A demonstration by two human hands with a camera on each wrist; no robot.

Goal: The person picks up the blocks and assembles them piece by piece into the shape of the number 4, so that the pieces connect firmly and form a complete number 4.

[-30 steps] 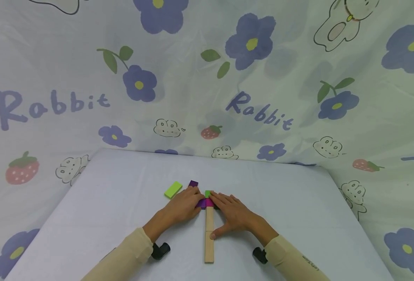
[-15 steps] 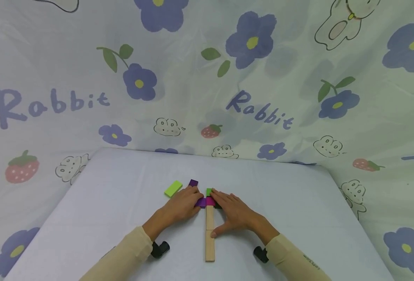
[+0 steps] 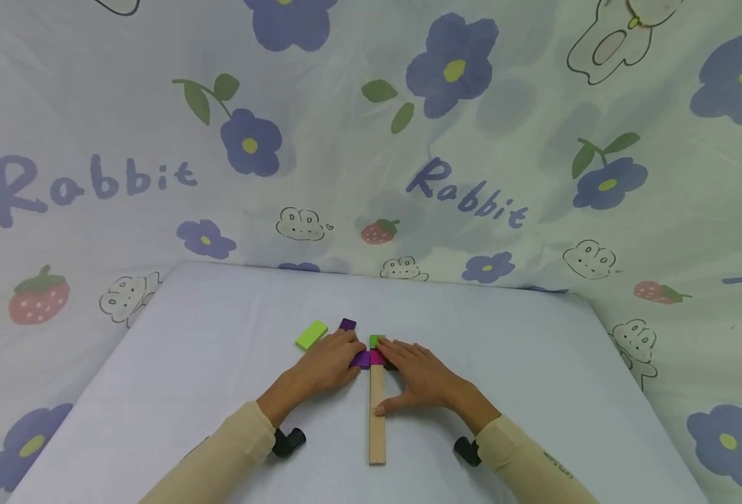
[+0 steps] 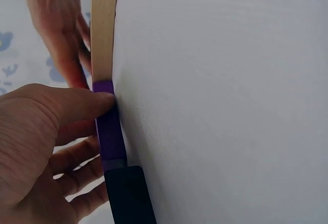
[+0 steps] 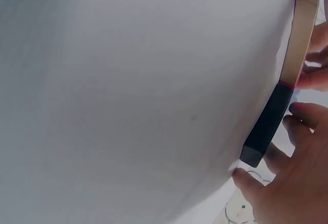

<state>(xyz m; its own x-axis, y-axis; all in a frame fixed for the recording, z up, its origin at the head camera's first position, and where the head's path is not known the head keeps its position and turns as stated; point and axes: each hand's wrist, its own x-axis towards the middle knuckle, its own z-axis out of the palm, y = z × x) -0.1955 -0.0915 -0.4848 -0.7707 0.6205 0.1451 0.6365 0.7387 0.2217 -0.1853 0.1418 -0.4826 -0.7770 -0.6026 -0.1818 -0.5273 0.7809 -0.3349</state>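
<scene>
My left hand [image 3: 327, 360] pinches a purple block [image 4: 108, 126], its thumb on the near side and other fingers behind. That block lies left of a magenta block [image 3: 376, 358]. Beyond the magenta one is a green block [image 3: 374, 341], touched by my right hand's [image 3: 424, 378] outstretched fingers. The right thumb lies on the wooden blocks, a farther one [image 3: 377, 383] and a nearer one [image 3: 377, 437], laid end to end towards me. A black block [image 5: 269, 121] extends right from the magenta block, mostly hidden under the right hand in the head view.
A lime block [image 3: 311, 335] and a dark purple block [image 3: 348, 324] lie just beyond the left hand. White cloth covers the table [image 3: 509, 329]; a printed curtain [image 3: 339, 175] hangs behind it. Black devices are worn at both wrists.
The head view has shifted slightly, so the scene sits a little differently in frame. Both hands keep nearly the same pose on the blocks.
</scene>
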